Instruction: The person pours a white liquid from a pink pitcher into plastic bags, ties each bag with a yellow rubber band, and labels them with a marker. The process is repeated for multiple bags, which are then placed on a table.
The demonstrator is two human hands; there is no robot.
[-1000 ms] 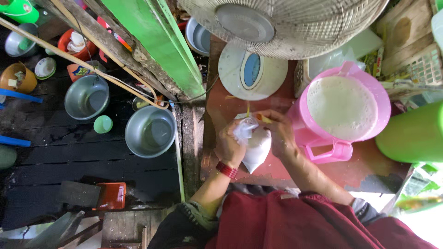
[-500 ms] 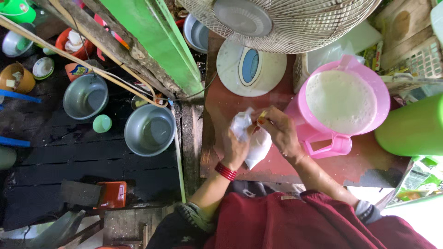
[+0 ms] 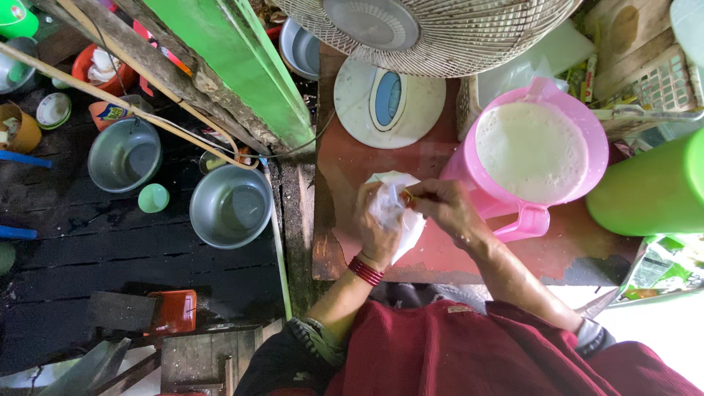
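My left hand (image 3: pixel 378 231) cups the soft, sagging plastic bag of white liquid (image 3: pixel 400 220) over the red table (image 3: pixel 455 257) beside the pink jug (image 3: pixel 532 158), my right hand (image 3: pixel 444 209) pinching its twisted neck, the safest place to grip this slippery, floppy, burstable thing.

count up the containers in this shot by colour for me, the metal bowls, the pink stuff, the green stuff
Metal bowls: 3, two on the dark floor, one behind the fan
Pink pitcher: 1
Green containers: 2, a large one at right, a small cup
Total: 6
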